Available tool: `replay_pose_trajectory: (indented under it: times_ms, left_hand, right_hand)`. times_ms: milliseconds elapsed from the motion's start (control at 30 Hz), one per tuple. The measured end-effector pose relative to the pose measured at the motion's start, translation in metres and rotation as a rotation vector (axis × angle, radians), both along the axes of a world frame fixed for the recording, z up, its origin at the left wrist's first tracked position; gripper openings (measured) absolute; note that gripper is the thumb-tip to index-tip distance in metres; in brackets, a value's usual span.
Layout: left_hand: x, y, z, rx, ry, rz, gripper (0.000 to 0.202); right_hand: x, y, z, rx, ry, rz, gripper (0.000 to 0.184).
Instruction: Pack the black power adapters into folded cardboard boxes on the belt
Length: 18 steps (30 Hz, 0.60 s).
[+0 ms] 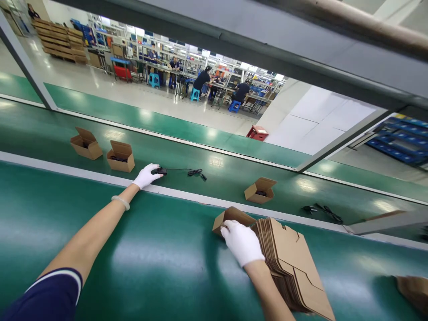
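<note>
My left hand [146, 176], in a white glove, reaches over a grey rail and grips a small black power adapter [162, 170] on the far green belt. Its thin black cable [195, 172] trails to the right. My right hand [241, 243], also gloved, grips the edge of a folded cardboard box [232, 218] on the near belt. Beside that hand lies a stack of flat die-cut cardboard blanks [289, 267]. Several open boxes stand on the far belt, including one [121, 157] close to my left hand and one [260, 191] with a black item inside.
A third open box [86, 143] stands at the far left, and another black cable bundle [323, 211] lies on the far belt. A cardboard piece [411, 292] sits at the bottom right. Beyond the overhead frame [234, 44], seated people [203, 79] work at benches.
</note>
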State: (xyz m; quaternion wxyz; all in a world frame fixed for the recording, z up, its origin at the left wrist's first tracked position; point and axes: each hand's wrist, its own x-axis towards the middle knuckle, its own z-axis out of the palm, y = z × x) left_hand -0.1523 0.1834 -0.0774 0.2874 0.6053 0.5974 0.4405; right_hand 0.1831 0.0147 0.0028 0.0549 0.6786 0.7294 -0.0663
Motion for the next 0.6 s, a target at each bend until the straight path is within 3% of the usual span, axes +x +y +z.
replay_pose_trajectory:
  times_ms: [67,167,267,367,467,600]
  left_hand:
    - [0.007,-0.004,0.014,0.058,-0.092,-0.020,0.063]
    - [0.029,-0.015,0.052,0.195,-0.371,-0.100,0.061]
    - [0.059,-0.038,0.100,0.275,-0.897,-0.280,0.046]
    - [0.084,-0.075,0.139,0.229,-1.125,-0.365,0.033]
    - [0.099,-0.115,0.161,0.219,-1.176,-0.389,0.029]
    - [0.105,-0.154,0.169,0.181,-1.219,-0.389,0.031]
  right_hand:
    - [-0.006,-0.007,0.007,0.126,0.034,-0.019,0.028]
    - [-0.027,-0.006,0.012,0.209,0.223,0.076,0.024]
    - [-0.059,0.005,0.010,0.168,0.402,0.187,0.038]
    - [-0.097,0.007,0.003,0.074,0.564,0.257,0.062]
    - [-0.130,-0.004,-0.002,-0.058,0.784,0.327,0.075]
    - [-0.151,-0.024,-0.007,-0.104,0.978,0.328,0.041]
